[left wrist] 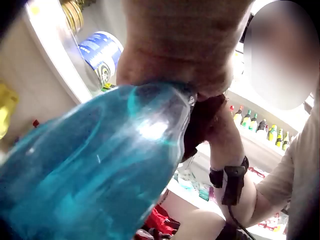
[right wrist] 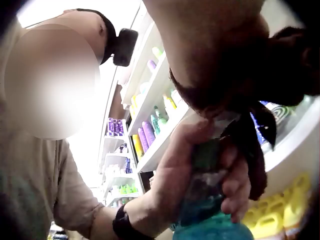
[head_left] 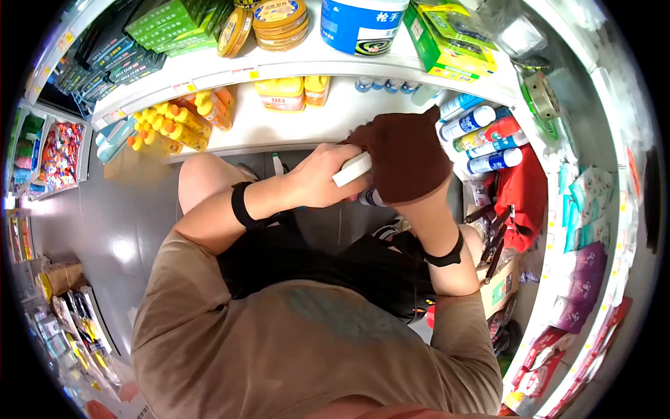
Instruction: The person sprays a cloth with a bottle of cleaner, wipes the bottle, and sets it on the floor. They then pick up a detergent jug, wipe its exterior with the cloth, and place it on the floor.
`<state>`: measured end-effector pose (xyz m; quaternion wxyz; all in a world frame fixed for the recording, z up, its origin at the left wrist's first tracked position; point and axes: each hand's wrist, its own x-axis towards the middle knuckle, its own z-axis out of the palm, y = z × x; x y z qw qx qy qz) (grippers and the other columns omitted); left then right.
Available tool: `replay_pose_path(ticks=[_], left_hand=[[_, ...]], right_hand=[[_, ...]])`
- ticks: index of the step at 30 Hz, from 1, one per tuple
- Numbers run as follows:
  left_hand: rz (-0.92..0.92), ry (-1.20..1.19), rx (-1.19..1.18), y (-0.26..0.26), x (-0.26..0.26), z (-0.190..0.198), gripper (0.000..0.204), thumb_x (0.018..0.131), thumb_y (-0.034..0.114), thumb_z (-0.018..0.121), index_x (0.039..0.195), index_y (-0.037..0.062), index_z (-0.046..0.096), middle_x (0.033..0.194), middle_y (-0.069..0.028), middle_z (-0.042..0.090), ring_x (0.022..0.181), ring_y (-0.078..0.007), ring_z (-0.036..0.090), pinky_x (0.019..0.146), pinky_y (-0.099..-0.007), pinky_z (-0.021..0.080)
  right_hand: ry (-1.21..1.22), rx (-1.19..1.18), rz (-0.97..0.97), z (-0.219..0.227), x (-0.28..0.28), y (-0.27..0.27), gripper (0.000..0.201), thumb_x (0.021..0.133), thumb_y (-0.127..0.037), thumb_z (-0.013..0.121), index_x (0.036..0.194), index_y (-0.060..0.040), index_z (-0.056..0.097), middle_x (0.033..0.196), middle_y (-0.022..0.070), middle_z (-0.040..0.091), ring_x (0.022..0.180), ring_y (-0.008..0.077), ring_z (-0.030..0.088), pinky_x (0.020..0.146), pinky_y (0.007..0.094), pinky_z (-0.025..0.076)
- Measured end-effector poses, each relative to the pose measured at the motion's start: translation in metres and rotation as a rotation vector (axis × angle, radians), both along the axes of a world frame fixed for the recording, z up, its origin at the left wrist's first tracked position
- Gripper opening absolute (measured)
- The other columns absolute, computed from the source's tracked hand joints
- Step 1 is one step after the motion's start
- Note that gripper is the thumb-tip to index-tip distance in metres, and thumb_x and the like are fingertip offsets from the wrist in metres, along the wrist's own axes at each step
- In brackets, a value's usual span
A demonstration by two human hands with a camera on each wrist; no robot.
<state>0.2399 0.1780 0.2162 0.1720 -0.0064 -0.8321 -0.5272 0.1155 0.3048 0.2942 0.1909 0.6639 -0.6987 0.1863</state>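
Note:
My left hand [head_left: 324, 174] grips the neck of a clear spray bottle [left wrist: 95, 165] holding blue liquid. The bottle's white spray head [head_left: 354, 169] sticks out from the fist, right against a brown cloth [head_left: 412, 157]. That cloth covers my right hand [right wrist: 215, 55], so in the head view only the wrist and forearm show below it. In the right wrist view the cloth hangs down beside the bottle's neck, and the right hand's fingers are hidden in it. Beneath the left hand, the bottle's blue body [right wrist: 215, 230] hangs down.
A curved white shelf [head_left: 279, 73] stands ahead, with a blue bucket [head_left: 359, 24] and round tins [head_left: 279, 21] on top. Yellow bottles [head_left: 171, 126] fill its lower level. Spray cans [head_left: 488, 136] and a red bag [head_left: 520, 202] are at the right. Grey tile floor [head_left: 118, 216] lies left.

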Motion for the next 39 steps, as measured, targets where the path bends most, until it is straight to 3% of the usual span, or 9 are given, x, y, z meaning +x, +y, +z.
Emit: replay_pose_path(ticks=[6,12,16,20,24,26,31,34,39], left_hand=[[0.136,0.279,-0.426,0.001,-0.017,-0.026,0.031,0.077,0.016,0.076,0.103,0.0031,0.065,0.119,-0.0251,0.060,0.109,-0.0443,0.058,0.089,-0.0457,0.051],[-0.028,-0.129,0.129,0.003,-0.017,-0.021,0.024,0.084,0.008,0.068,0.105,-0.0019,0.062,0.135,-0.0265,0.051,0.065,-0.0269,0.072,0.057,-0.0353,0.058],[0.129,0.299,-0.389,0.007,-0.034,-0.014,0.027,0.082,0.008,0.067,0.107,-0.0007,0.061,0.103,-0.0185,0.068,0.064,-0.0321,0.070,0.067,-0.0380,0.059],[-0.028,-0.356,0.022,0.005,-0.024,-0.012,0.042,0.078,0.013,0.071,0.117,-0.0007,0.061,0.119,-0.0220,0.063,0.102,-0.0311,0.067,0.087,-0.0425,0.054],[0.001,0.171,-0.339,0.005,-0.027,-0.043,0.045,0.076,0.017,0.076,0.115,0.0004,0.061,0.117,-0.0190,0.063,0.105,-0.0292,0.065,0.087,-0.0419,0.053],[0.016,0.226,0.065,0.004,-0.021,-0.043,0.045,0.075,0.017,0.077,0.113,-0.0001,0.061,0.113,-0.0192,0.063,0.108,-0.0315,0.061,0.088,-0.0415,0.053],[0.072,-0.028,-0.310,0.003,-0.029,-0.021,0.025,0.081,0.017,0.074,0.095,-0.0003,0.063,0.091,-0.0176,0.068,0.090,-0.0319,0.068,0.077,-0.0390,0.056],[0.102,-0.121,-0.092,0.008,-0.021,-0.018,0.019,0.084,0.017,0.072,0.087,0.0015,0.061,0.073,-0.0126,0.069,0.061,-0.0296,0.070,0.061,-0.0358,0.056],[0.094,-0.070,0.024,-0.007,-0.013,-0.006,0.010,0.081,0.008,0.068,0.085,0.0022,0.062,0.070,-0.0125,0.063,0.059,-0.0263,0.063,0.058,-0.0350,0.050]], right_hand=[[-0.061,0.051,0.054,-0.024,0.005,0.000,0.025,0.073,-0.015,0.066,0.098,-0.0145,0.070,0.103,0.0050,0.066,0.099,0.0258,0.062,0.099,0.0492,0.047],[-0.201,0.057,-0.005,-0.039,-0.029,0.004,0.038,0.071,-0.017,0.066,0.108,-0.0153,0.068,0.108,0.0066,0.066,0.100,0.0284,0.063,0.094,0.0444,0.049],[-0.159,0.037,0.079,-0.061,-0.001,0.015,0.039,0.073,-0.022,0.065,0.111,-0.0142,0.068,0.114,0.0108,0.065,0.104,0.0290,0.063,0.096,0.0463,0.049],[-0.275,-0.046,-0.046,-0.040,-0.023,0.005,0.026,0.066,-0.013,0.069,0.093,-0.0124,0.070,0.093,0.0047,0.067,0.094,0.0281,0.062,0.087,0.0467,0.048],[-0.104,0.029,-0.008,-0.068,-0.006,0.009,0.018,0.070,-0.014,0.068,0.087,-0.0148,0.068,0.092,0.0020,0.066,0.082,0.0244,0.063,0.081,0.0417,0.050],[-0.446,0.056,0.166,-0.056,0.025,0.010,0.021,0.074,-0.017,0.067,0.095,-0.0144,0.069,0.094,0.0021,0.065,0.083,0.0259,0.063,0.088,0.0498,0.046],[-0.171,-0.037,0.030,-0.062,-0.019,0.003,0.032,0.073,-0.015,0.066,0.104,-0.0134,0.071,0.098,0.0046,0.068,0.091,0.0265,0.065,0.087,0.0442,0.049],[-0.274,-0.136,-0.024,-0.067,-0.057,0.011,0.027,0.079,-0.015,0.059,0.103,-0.0136,0.071,0.105,0.0063,0.070,0.100,0.0275,0.065,0.093,0.0417,0.048],[-0.174,-0.200,-0.419,-0.023,-0.068,0.019,0.025,0.073,-0.014,0.063,0.097,-0.0106,0.070,0.098,0.0126,0.068,0.094,0.0343,0.064,0.082,0.0415,0.051]])
